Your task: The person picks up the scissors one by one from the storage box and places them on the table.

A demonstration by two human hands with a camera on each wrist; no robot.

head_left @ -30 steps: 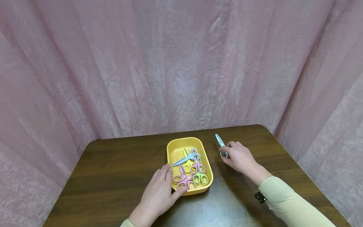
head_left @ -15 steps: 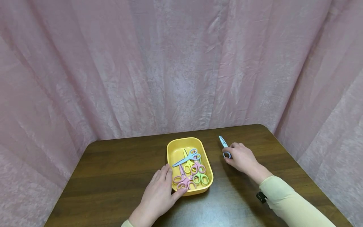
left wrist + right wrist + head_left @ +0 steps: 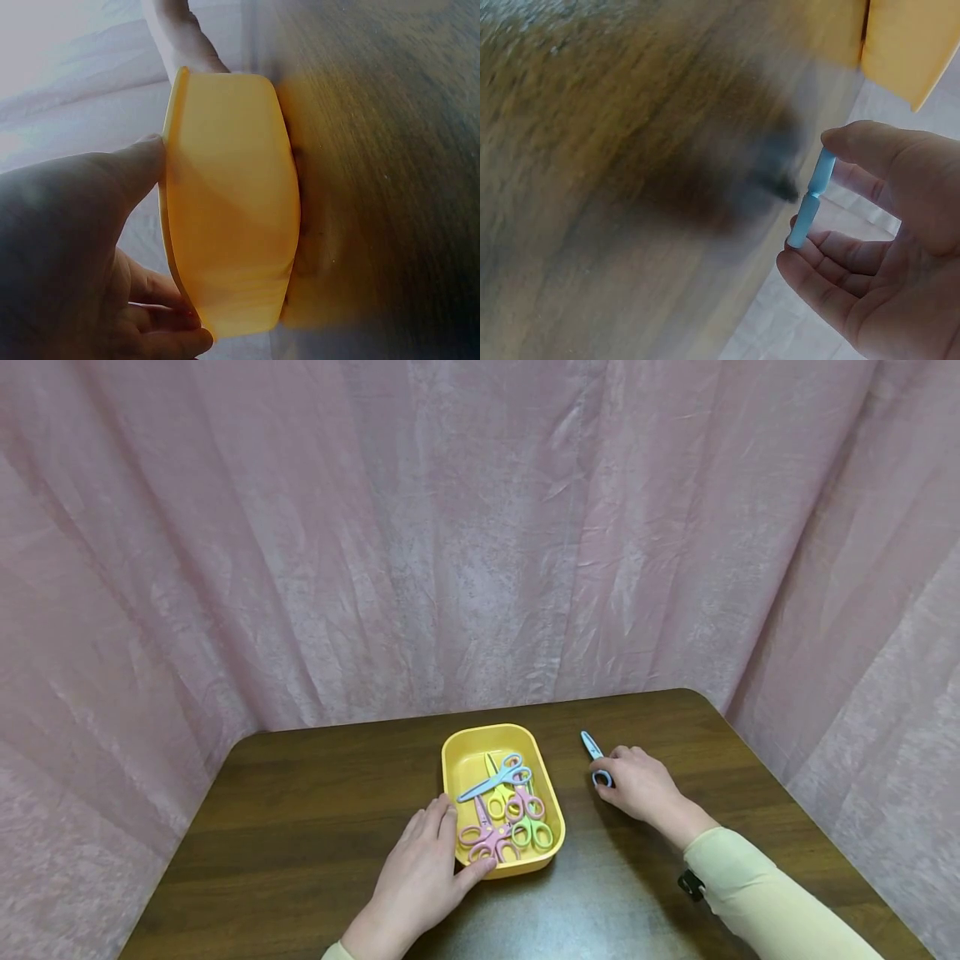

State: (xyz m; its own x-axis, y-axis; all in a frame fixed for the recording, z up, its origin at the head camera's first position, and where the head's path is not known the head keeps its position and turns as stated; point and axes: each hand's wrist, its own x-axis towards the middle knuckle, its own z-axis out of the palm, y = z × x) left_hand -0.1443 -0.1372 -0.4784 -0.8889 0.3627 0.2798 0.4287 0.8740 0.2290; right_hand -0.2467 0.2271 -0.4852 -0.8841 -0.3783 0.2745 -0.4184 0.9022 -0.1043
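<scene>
In the head view my right hand (image 3: 637,783) pinches light blue scissors (image 3: 591,746) by the handle loops, to the right of a yellow tray (image 3: 543,768). In the right wrist view the blue handle (image 3: 804,219) lies between thumb and fingertips, close over the table. My left hand (image 3: 420,868) rests on the tray's near left corner. Its fingers lie along the left rim and its thumb on the near rim. Inside the tray are other blue scissors (image 3: 487,785), yellow scissors (image 3: 498,802), green scissors (image 3: 540,833) and pink scissors (image 3: 489,837), overlapping one another.
The tray stands on a dark brown wooden table (image 3: 315,810) with rounded far corners. Behind the table's far edge and along both sides hangs a pink velvet curtain (image 3: 480,543). A small black device (image 3: 690,883) sits at the right wrist.
My right hand has shifted slightly right and toward me, drawing the blue scissors with it. The left hand and the tray have stayed in place.
</scene>
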